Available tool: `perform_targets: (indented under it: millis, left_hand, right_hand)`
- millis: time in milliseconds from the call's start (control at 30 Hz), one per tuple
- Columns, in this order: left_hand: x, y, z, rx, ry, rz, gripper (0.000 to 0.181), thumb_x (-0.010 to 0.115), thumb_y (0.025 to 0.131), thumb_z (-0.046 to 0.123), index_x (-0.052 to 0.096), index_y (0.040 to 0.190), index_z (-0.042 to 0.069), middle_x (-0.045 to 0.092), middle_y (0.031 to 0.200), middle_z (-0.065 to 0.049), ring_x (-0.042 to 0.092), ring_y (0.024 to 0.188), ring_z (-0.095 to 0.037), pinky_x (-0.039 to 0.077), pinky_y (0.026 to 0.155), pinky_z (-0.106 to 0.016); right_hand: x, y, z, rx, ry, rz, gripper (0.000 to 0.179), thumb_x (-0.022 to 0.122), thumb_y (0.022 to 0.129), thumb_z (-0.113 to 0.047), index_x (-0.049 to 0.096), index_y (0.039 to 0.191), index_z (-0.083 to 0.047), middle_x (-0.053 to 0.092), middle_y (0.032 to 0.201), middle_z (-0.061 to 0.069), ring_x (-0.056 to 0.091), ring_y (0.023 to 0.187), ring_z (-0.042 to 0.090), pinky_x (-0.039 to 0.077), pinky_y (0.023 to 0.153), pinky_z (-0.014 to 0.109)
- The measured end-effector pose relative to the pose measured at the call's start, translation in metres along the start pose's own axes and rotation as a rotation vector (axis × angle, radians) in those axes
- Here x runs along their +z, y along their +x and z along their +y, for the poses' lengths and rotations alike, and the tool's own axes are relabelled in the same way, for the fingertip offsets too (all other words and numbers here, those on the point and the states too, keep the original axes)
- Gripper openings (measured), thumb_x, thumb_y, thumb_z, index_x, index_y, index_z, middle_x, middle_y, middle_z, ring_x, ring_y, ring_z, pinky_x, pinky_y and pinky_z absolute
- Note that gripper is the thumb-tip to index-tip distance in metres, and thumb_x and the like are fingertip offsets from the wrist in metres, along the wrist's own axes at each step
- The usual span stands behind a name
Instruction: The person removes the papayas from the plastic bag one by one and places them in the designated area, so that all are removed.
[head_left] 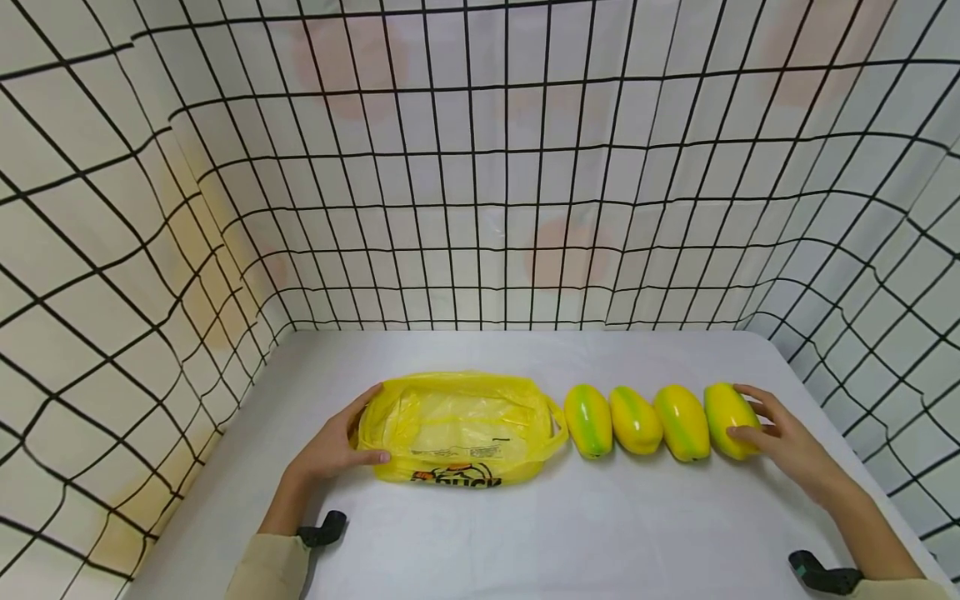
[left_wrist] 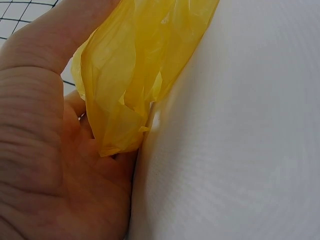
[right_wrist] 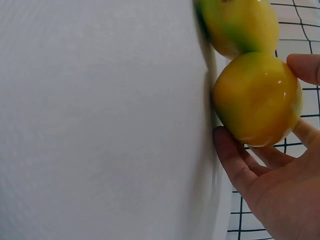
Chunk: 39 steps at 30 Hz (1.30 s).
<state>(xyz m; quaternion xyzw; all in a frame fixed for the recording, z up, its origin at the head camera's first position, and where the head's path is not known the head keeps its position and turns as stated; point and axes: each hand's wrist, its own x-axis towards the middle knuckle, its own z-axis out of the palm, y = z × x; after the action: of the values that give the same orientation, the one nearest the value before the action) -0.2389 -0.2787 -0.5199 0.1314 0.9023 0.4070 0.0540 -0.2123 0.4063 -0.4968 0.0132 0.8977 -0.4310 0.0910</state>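
A yellow plastic bag (head_left: 450, 433) lies on the white table with its mouth spread wide and dark print along its front side. My left hand (head_left: 337, 437) holds the bag's left end, thumb along the front and fingers behind. In the left wrist view, the crumpled end of the bag (left_wrist: 117, 100) rests against the palm. To the right of the bag, several glossy yellow-green papayas stand in a row. My right hand (head_left: 783, 442) grips the rightmost papaya (head_left: 726, 421), thumb at its near side and fingers at its far side. In the right wrist view, that papaya (right_wrist: 257, 100) touches its neighbour (right_wrist: 240, 25).
The leftmost papaya (head_left: 588, 421) sits close beside the bag's right handle (head_left: 558, 429). A black wire grid (head_left: 506, 204) with pale sheeting behind it encloses the back and both sides of the white table (head_left: 570, 533).
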Motion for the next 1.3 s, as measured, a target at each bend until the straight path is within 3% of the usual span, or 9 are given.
perform_targets:
  millis: [300, 867, 1300]
  left_hand:
    - [0.0000, 0.0006, 0.0002, -0.004, 0.002, -0.003, 0.119, 0.089, 0.069, 0.053, 0.024, 0.165, 0.025, 0.029, 0.170, -0.011, 0.028, 0.155, -0.039, 0.023, 0.124, -0.065]
    - [-0.0003, -0.0001, 0.0016, -0.004, -0.007, -0.004, 0.119, 0.089, 0.069, 0.053, 0.025, 0.165, 0.024, 0.029, 0.169, -0.012, 0.030, 0.155, -0.039, 0.024, 0.123, -0.065]
    - [0.0000, 0.0011, -0.0007, 0.001, -0.030, -0.003, 0.120, 0.090, 0.069, 0.052, 0.022, 0.165, 0.030, 0.026, 0.171, -0.010, 0.029, 0.155, -0.039, 0.024, 0.124, -0.064]
  right_hand:
    - [0.0006, -0.0013, -0.0003, 0.026, 0.003, -0.021, 0.089, 0.055, 0.104, -0.050, 0.003, 0.165, -0.009, 0.009, 0.161, 0.044, 0.025, 0.138, 0.066, 0.036, 0.099, 0.082]
    - [0.0019, -0.0034, 0.0025, 0.009, 0.023, -0.024, 0.088, 0.052, 0.105, -0.049, 0.003, 0.165, -0.008, 0.007, 0.163, 0.040, 0.029, 0.135, 0.059, 0.038, 0.096, 0.077]
    - [0.0021, -0.0026, 0.0025, 0.027, 0.037, -0.031, 0.090, 0.049, 0.105, -0.052, 0.000, 0.165, -0.007, 0.002, 0.164, 0.040, 0.022, 0.138, 0.062, 0.031, 0.100, 0.083]
